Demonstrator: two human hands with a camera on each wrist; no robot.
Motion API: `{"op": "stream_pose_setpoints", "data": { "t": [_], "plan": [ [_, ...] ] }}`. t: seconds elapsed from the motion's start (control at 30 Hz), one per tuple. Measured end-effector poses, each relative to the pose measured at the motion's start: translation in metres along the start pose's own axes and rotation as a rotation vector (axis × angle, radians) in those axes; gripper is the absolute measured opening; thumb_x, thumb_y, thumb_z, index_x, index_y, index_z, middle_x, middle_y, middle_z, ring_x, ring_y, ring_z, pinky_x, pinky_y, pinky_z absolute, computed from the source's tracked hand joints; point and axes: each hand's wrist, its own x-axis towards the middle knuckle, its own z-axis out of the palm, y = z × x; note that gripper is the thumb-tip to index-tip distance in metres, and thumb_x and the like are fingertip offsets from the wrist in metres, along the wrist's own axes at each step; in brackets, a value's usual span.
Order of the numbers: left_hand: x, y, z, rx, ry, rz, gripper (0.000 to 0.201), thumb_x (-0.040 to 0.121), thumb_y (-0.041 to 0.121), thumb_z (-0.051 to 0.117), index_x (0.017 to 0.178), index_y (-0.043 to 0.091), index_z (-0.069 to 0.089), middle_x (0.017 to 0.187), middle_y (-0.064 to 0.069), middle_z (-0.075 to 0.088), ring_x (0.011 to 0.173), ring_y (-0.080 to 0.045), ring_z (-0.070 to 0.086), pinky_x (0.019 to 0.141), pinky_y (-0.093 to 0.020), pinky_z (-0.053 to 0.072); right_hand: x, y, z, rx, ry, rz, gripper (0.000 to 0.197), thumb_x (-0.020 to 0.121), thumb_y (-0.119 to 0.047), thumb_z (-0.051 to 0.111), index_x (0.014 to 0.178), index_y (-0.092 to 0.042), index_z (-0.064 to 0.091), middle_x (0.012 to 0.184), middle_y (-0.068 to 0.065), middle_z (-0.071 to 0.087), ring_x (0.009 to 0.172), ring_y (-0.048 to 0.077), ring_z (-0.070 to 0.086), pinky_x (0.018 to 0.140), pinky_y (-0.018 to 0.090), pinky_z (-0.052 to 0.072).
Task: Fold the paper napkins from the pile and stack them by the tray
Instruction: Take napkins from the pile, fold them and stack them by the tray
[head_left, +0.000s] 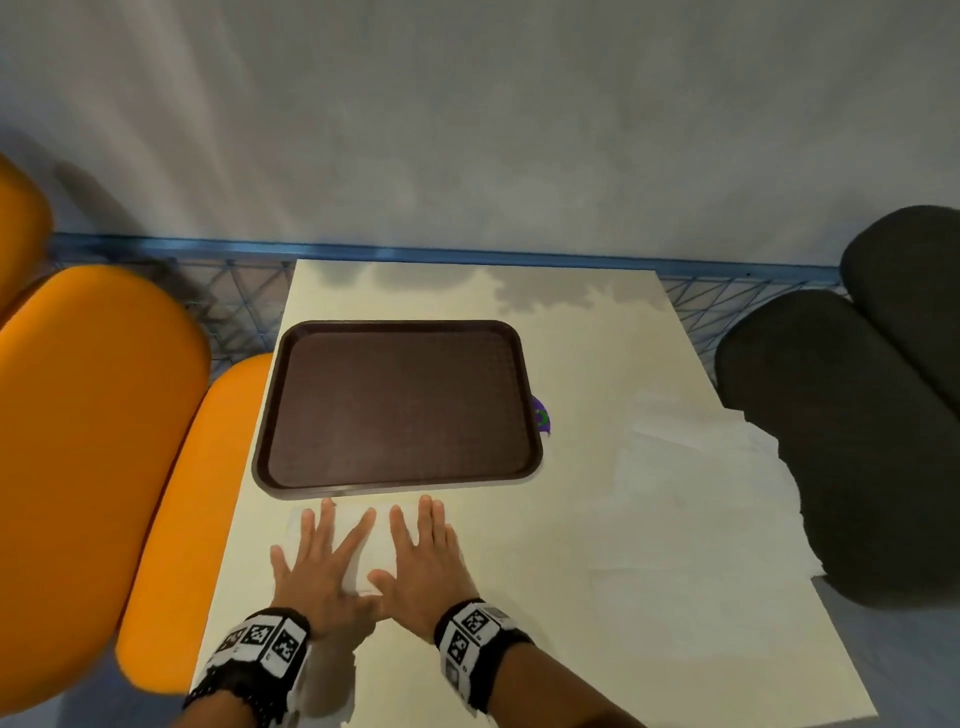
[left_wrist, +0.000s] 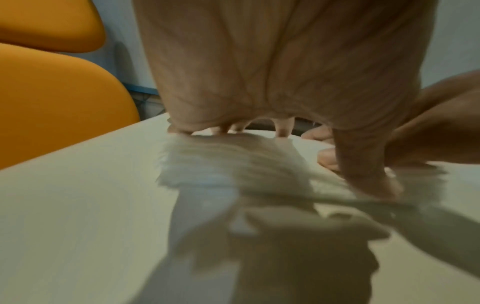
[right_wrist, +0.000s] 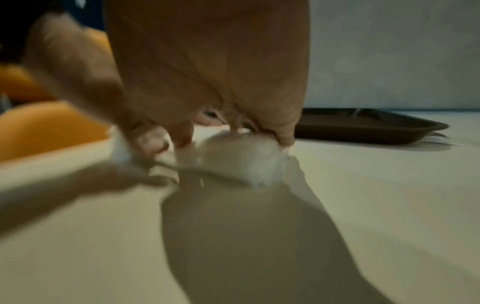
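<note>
Pile (head_left: 701, 467) only in head view; hands (head_left: 322, 566) flat on napkin (head_left: 382, 545).

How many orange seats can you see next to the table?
3, all left of the table: a big orange seat in the middle, a narrower one against the table edge, and a sliver at the far left. More may lie outside the picture.

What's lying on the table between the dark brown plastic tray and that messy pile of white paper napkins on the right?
Mostly bare cream table; only a small purple object peeks from under the tray, seen in the head view.
</note>
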Motion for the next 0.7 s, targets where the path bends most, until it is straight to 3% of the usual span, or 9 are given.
{"op": "stream_pose_setpoints", "data": {
  "t": [0.1, 0.17, 0.2, 0.27, 0.37, 0.43, 0.53, 0.63, 0.7],
  "plan": [
    [-0.01, 0.028, -0.025, 0.045, 0.013, 0.003, 0.103, 0.079, 0.077, 0.054, 0.156, 0.041, -0.005, 0.166, -0.005, -0.014, 0.152, -0.034, -0.013, 0.116, -0.065, -0.002, -0.007, 0.012, -0.032, 0.233, 0.092, -0.013, 0.06, 0.103, -0.042, 0.039, 0.156, -0.021, 0.02, 0.165, 0.015, 0.015, 0.153, 0.032, 0.014, 0.124, 0.046, 0.018],
    [-0.014, 0.061, -0.036, -0.04, 0.102, 0.083, 0.077, 0.09, 0.059, 0.056, 0.154, 0.032, 0.023, 0.162, -0.002, 0.025, 0.15, -0.027, 0.022, 0.119, -0.053, 0.018, -0.019, 0.034, -0.05, 0.398, 0.227, -0.001, 0.038, 0.101, -0.031, 0.044, 0.137, -0.021, 0.052, 0.142, 0.007, 0.051, 0.13, 0.024, 0.049, 0.109, 0.037, 0.04],
    [-0.013, 0.078, -0.038, -0.122, 0.127, 0.151, 0.061, 0.093, 0.049, 0.057, 0.147, 0.03, 0.037, 0.151, -0.001, 0.044, 0.139, -0.024, 0.042, 0.113, -0.045, 0.032, -0.027, 0.05, -0.056, 0.458, 0.253, 0.04, 0.026, 0.098, -0.028, 0.047, 0.119, -0.021, 0.062, 0.124, 0.003, 0.062, 0.112, 0.021, 0.058, 0.096, 0.033, 0.047],
    [-0.014, 0.121, -0.035, -0.256, 0.08, 0.304, 0.037, 0.094, 0.038, 0.059, 0.13, 0.031, 0.054, 0.129, 0.005, 0.062, 0.117, -0.019, 0.059, 0.098, -0.035, 0.047, -0.047, 0.092, -0.062, 0.546, 0.268, 0.151, 0.013, 0.093, -0.026, 0.053, 0.087, -0.025, 0.064, 0.097, -0.002, 0.072, 0.088, 0.016, 0.063, 0.079, 0.028, 0.049],
    [-0.013, 0.189, -0.019, -0.273, -0.084, 0.401, 0.023, 0.094, 0.04, 0.058, 0.116, 0.033, 0.06, 0.116, 0.011, 0.064, 0.108, -0.013, 0.059, 0.091, -0.032, 0.048, -0.084, 0.167, -0.064, 0.538, 0.294, 0.346, 0.016, 0.091, -0.034, 0.057, 0.076, -0.03, 0.058, 0.093, -0.005, 0.073, 0.09, 0.017, 0.065, 0.081, 0.029, 0.051],
    [-0.006, 0.228, -0.001, -0.263, -0.17, 0.327, 0.023, 0.091, 0.048, 0.059, 0.106, 0.03, 0.059, 0.107, 0.01, 0.063, 0.104, -0.015, 0.059, 0.086, -0.031, 0.048, -0.113, 0.214, -0.063, 0.476, 0.299, 0.468, 0.013, 0.094, -0.036, 0.058, 0.082, -0.031, 0.058, 0.1, -0.005, 0.071, 0.098, 0.018, 0.066, 0.084, 0.029, 0.051],
    [0.017, 0.264, 0.033, -0.341, -0.238, 0.143, 0.042, 0.08, 0.062, 0.057, 0.086, 0.021, 0.051, 0.097, 0.0, 0.066, 0.094, -0.022, 0.063, 0.074, -0.029, 0.043, -0.154, 0.269, -0.057, 0.327, 0.248, 0.551, 0.022, 0.099, -0.037, 0.054, 0.117, -0.026, 0.059, 0.121, -0.005, 0.059, 0.115, 0.014, 0.056, 0.095, 0.027, 0.045],
    [0.035, 0.289, 0.054, -0.427, -0.197, 0.004, 0.057, 0.077, 0.066, 0.06, 0.088, 0.01, 0.054, 0.103, -0.011, 0.07, 0.093, -0.029, 0.064, 0.071, -0.029, 0.039, -0.18, 0.302, -0.047, 0.231, 0.14, 0.449, 0.046, 0.1, -0.04, 0.051, 0.143, -0.027, 0.045, 0.148, -0.007, 0.043, 0.136, 0.015, 0.042, 0.108, 0.029, 0.036],
    [0.035, 0.306, 0.054, -0.478, -0.159, -0.05, 0.066, 0.078, 0.063, 0.065, 0.093, -0.001, 0.06, 0.104, -0.016, 0.071, 0.099, -0.032, 0.066, 0.073, -0.032, 0.045, -0.186, 0.311, -0.04, 0.229, 0.1, 0.384, 0.054, 0.098, -0.047, 0.046, 0.149, -0.029, 0.041, 0.159, -0.009, 0.032, 0.145, 0.013, 0.032, 0.115, 0.028, 0.029]
  ]
}}
